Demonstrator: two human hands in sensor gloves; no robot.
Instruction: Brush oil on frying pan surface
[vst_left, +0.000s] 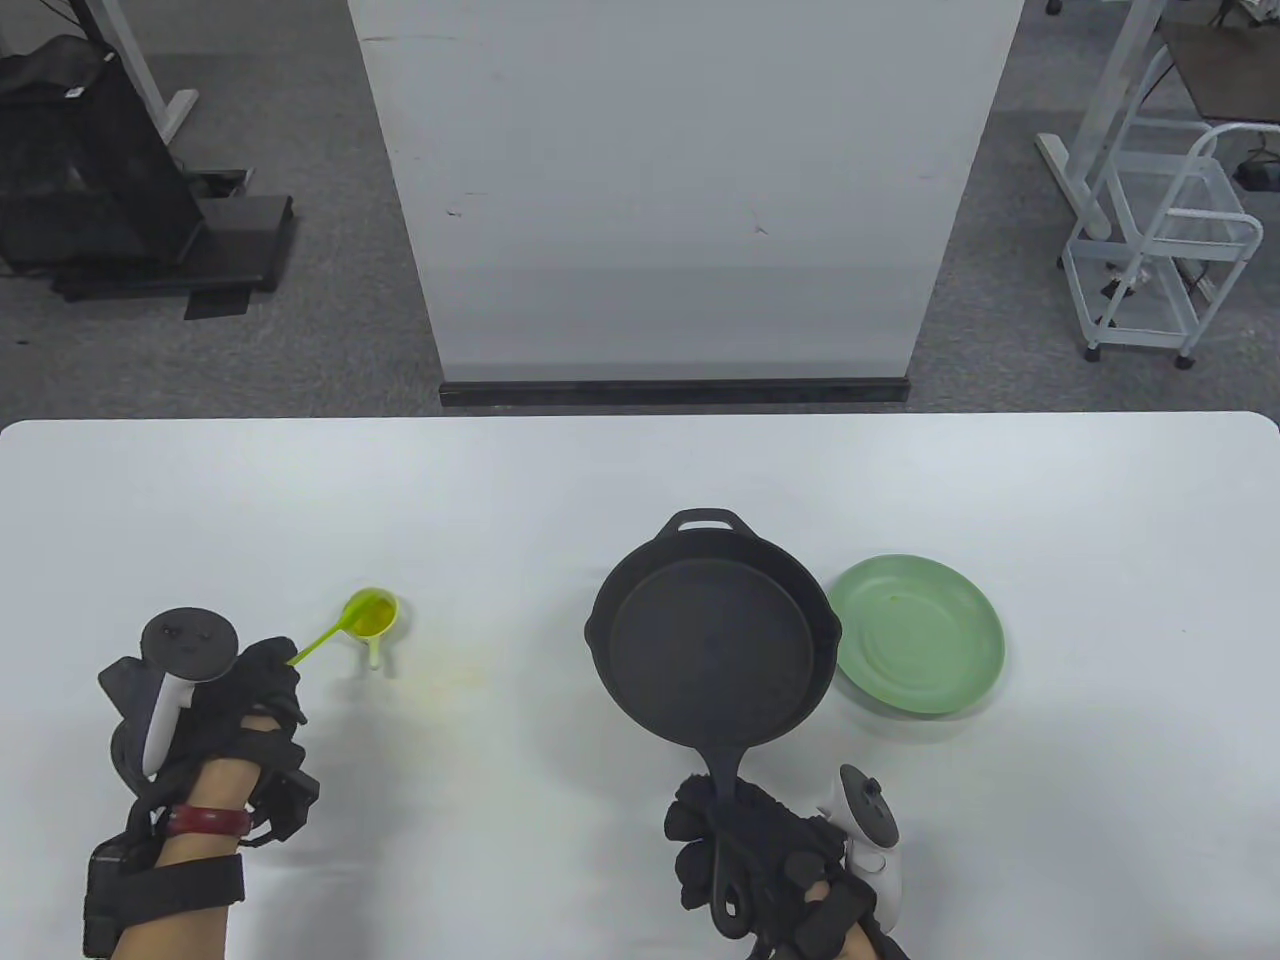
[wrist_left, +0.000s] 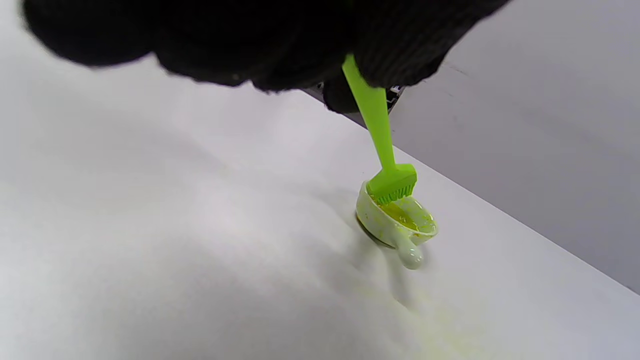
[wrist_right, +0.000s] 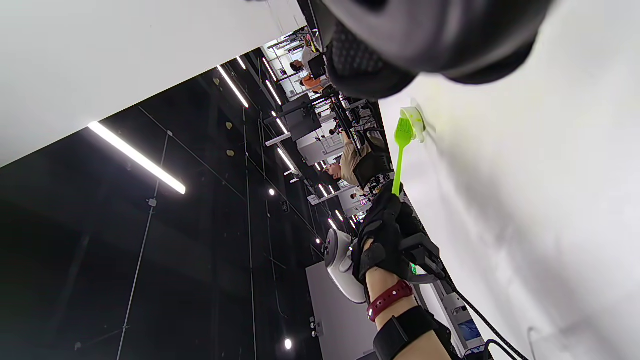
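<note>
In the oil cup (wrist_left: 397, 225), the brush (wrist_left: 385, 150) dips.

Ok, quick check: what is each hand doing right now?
Left hand: holds the green brush, bristles at the oil cup.
Right hand: grips the frying pan handle.

Left hand (vst_left: 262, 690): black knit sensor glove, black boxy modules on back and side, thin black cables looping at wrist. Tracker (vst_left: 188, 640) strapped on back: dark round disc top with small buttons, white grip stem below. Red band (vst_left: 208, 821) round left wrist, wide black strap (vst_left: 165, 893) on forearm. Right hand (vst_left: 750, 850): same black knit glove, bulky padded knuckles. Right tracker (vst_left: 872, 830): white body, dark grey ring.
</note>
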